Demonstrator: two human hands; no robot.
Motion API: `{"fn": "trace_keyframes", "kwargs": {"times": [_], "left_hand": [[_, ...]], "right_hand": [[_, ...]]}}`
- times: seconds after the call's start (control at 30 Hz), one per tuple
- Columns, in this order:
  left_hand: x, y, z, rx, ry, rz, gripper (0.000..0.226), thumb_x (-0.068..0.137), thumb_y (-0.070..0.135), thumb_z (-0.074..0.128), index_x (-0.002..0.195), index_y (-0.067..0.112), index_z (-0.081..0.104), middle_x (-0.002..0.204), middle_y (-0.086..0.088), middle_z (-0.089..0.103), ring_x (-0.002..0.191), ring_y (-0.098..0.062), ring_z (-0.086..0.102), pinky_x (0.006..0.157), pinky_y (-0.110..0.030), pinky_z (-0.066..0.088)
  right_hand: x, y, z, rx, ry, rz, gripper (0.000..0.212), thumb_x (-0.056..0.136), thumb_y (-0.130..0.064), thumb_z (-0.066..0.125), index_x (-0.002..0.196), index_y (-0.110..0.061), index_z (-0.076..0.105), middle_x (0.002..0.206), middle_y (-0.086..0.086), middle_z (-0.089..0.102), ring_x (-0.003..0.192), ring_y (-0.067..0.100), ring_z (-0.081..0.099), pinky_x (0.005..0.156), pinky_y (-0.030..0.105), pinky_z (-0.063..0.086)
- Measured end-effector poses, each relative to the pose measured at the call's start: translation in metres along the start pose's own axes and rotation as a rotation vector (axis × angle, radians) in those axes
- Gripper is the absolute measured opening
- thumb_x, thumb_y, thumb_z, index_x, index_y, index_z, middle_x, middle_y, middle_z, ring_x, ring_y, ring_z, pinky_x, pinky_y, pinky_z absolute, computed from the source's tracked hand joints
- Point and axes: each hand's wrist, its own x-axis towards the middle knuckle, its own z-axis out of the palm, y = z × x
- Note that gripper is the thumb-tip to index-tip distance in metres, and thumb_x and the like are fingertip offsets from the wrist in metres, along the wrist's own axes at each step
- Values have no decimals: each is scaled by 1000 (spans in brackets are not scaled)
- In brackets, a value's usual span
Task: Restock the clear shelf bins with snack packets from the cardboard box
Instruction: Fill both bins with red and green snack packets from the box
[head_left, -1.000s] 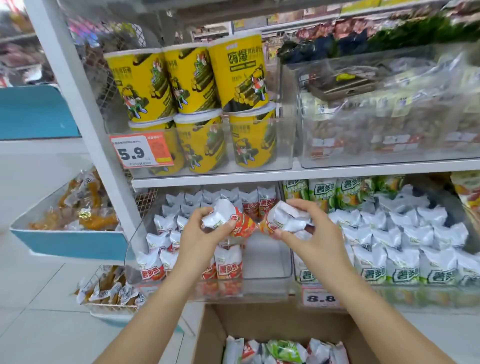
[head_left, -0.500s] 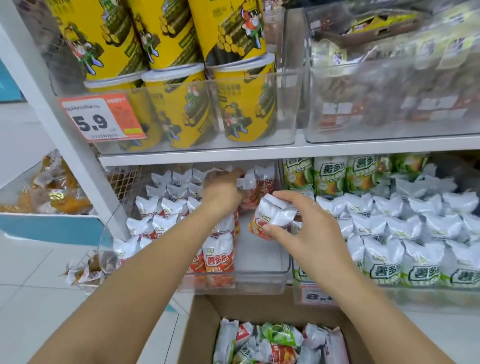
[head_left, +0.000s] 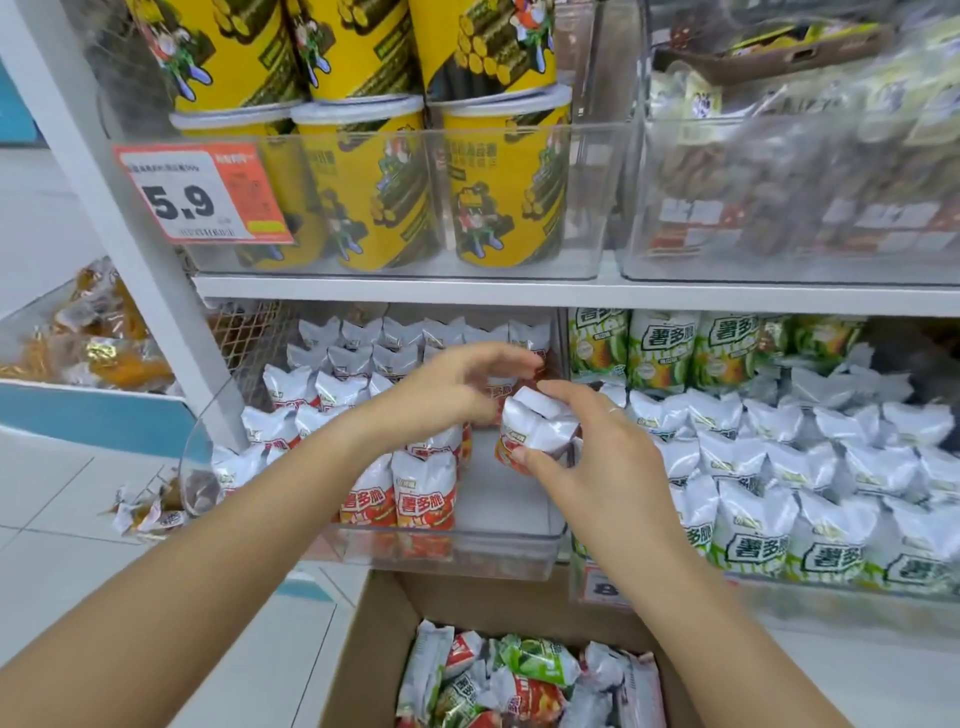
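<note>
Right hand (head_left: 602, 462) gripping red packet (head_left: 535, 431) upright, just right of the gap at clear bin's (head_left: 447, 545) front right corner; left hand (head_left: 447, 389) open, empty.

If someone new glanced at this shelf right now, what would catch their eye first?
Probably the right hand gripping a red snack packet over the half-filled clear bin, with the left hand beside it. Then the yellow tubs above, behind the 5.9 price tag.

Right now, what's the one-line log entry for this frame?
stage: placing | right hand: holds red packet over red-packet bin gap | left hand: open, among binned packets | cardboard box: packets remain
</note>
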Motion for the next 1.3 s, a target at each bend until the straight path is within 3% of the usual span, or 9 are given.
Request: {"fn": "trace_keyframes", "kwargs": {"times": [0.1,0.17,0.27,0.37,0.5,0.7,0.83,1.03,1.3], "left_hand": [[-26,13,12,336,-188,54,70,77,-1,64,137,26,42,118,17,56,91,13,54,75,-5,40],[-24,6,22,560,-55,130,72,76,19,74,139,32,40,113,25,55,82,13,51,69,-6,37],[-17,-10,25,635,99,120,64,72,36,79,129,31,50,111,11,64,87,-1,56,79,-25,47],[-9,-19,13,404,321,1,54,69,27,84,116,26,57,90,10,66,77,-7,61,71,-22,49],[9,-16,5,123,541,-69,54,67,13,86,112,17,55,90,8,60,80,-7,56,61,-5,41],[40,-21,17,-243,744,-74,64,67,7,85,120,9,49,112,7,58,106,-11,53,82,-16,42],[54,-29,17,-87,770,-183,69,66,20,88,124,5,52,118,-8,63,110,-24,57,94,-36,48],[52,-33,9,317,716,-253,51,73,26,82,113,5,57,109,-10,63,95,-21,56,73,-26,41],[70,-16,24,882,511,-149,38,77,6,66,115,8,61,117,-13,58,109,-33,54,77,-30,40]], "right_hand": [[0,2,3,-44,1,-16,59,82,-34,73,131,-37,42,122,-14,57,90,2,52,75,21,36],[-2,2,3,-72,-8,-27,61,82,-32,71,134,-35,39,127,-12,54,103,8,53,79,23,37],[-6,3,-2,-141,-30,-35,67,88,-35,64,145,-29,30,142,-7,40,123,13,45,91,27,37],[-5,10,-7,-224,-87,-9,59,92,-40,57,144,-29,32,139,-3,47,119,16,52,88,30,42],[-1,12,-9,-235,-139,27,53,93,-37,55,142,-31,37,125,1,59,103,21,62,81,32,46],[0,11,-8,-297,-122,-15,54,96,-35,48,147,-28,30,108,2,68,100,21,62,76,30,45],[0,13,-8,-284,-107,-22,55,97,-35,47,148,-29,29,101,2,68,97,21,63,73,30,44],[2,16,-5,-287,-96,-34,55,97,-36,44,149,-29,27,98,1,69,95,20,63,73,30,45],[1,18,-3,-300,-78,-52,55,97,-36,44,149,-29,27,98,0,69,94,20,63,73,31,45]]}}
